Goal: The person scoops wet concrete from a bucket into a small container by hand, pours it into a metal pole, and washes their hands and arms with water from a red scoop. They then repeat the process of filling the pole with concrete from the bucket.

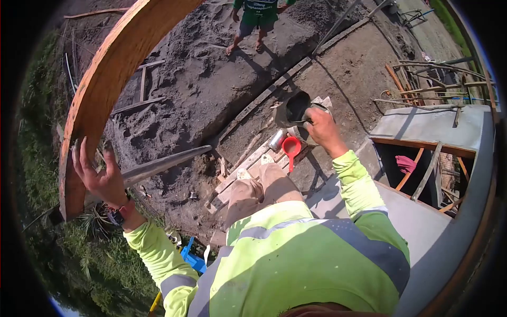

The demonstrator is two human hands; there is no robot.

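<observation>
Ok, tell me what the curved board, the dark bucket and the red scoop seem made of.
The curved board looks like wood, likely plywood: orange-brown matt face, paler edge. The dark bucket in the right hand seems black plastic or rubber: dull, no glint. The red scoop looks plastic: bright even colour.

The curved board (105,68) runs out of the frame's top edge, so you can't see its upper end. Your left hand (100,177) lies against its lower part; whether it grips or only leans there cannot be told. The pipe (163,162) disappears behind that hand. Your right hand (322,129) covers its own fingers where it holds the bucket (296,108). The person (257,21) at top centre is cut off above the chest. Your knee (264,182) hides part of the planks (248,158). The pit (422,169) at right lies in shadow, and the pink thing (405,164) inside is unclear.
</observation>
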